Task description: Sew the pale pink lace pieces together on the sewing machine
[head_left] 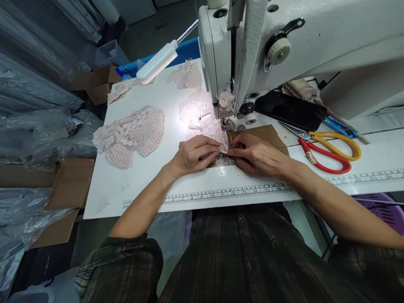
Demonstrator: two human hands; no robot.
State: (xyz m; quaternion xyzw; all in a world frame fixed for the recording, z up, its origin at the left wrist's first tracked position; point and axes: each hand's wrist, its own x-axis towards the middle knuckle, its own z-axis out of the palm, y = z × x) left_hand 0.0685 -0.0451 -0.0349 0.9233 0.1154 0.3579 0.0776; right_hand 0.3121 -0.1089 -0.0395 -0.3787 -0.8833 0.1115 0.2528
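The step in hand appeared to be lining up the lace (215, 131), which lay beside the foot (224, 125), on its left and near sides. The left hand (201, 155) pinched its near edge; the right hand (259, 155) held it narrowly too. The next move seemed to call for keeping that edge flat.
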